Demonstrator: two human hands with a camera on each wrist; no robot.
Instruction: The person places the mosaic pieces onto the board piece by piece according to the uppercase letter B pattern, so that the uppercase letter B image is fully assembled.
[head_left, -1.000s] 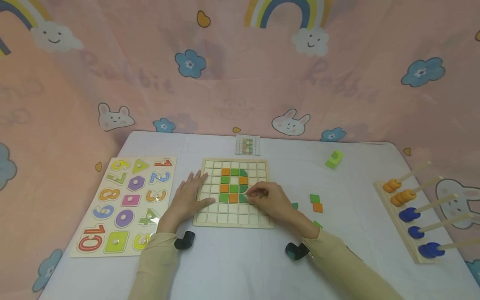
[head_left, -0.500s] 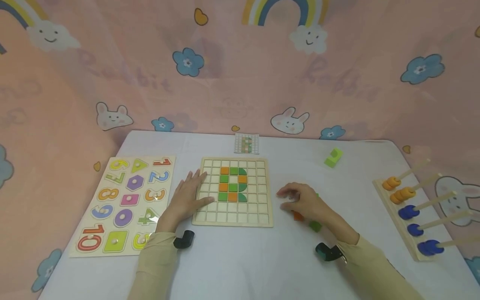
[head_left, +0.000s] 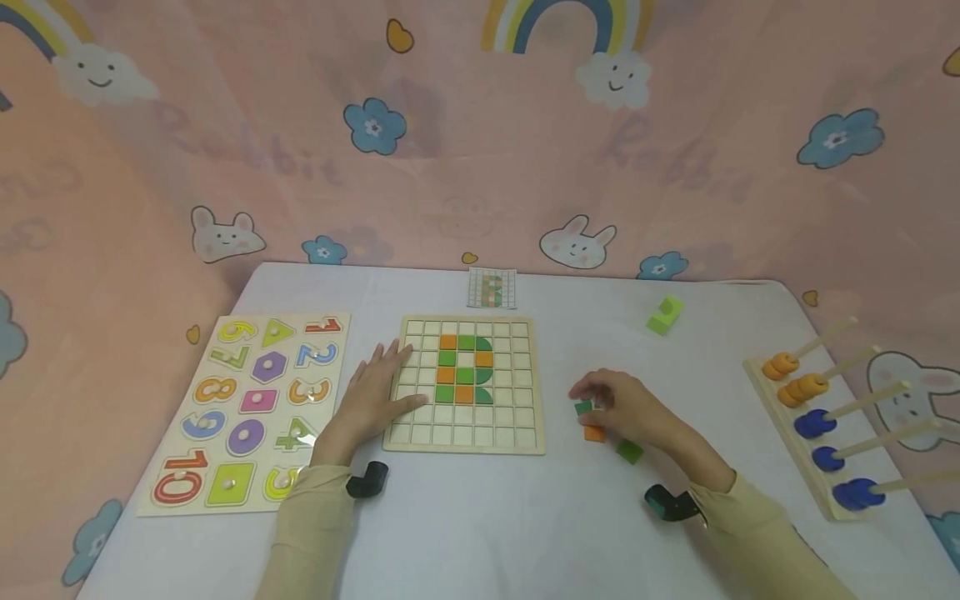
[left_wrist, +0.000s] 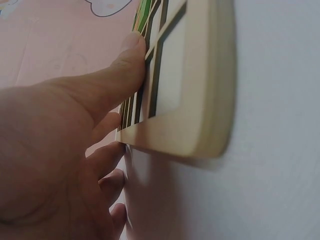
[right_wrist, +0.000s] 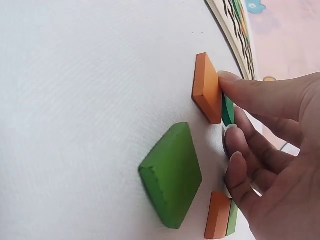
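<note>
Left hand rests, fingers apart, at 9 o'clock on the wooden grid board. Right hand pinches a dark green tile out past its 3 o'clock edge, orange tile just beside it

dark-green tile: partly behind right grip | number board: corner behind sleeve | card: details blurred

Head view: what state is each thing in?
Wooden grid board, partly filled
Number puzzle board, visible slots filled
Peg counting rack, beads on every peg
Pattern card, printed side showing
Orange square tile, loose
Green square tile, loose
Light green block, set apart
Left hand, on the grid board
Right hand, fingers curled around a dark green piece
</note>
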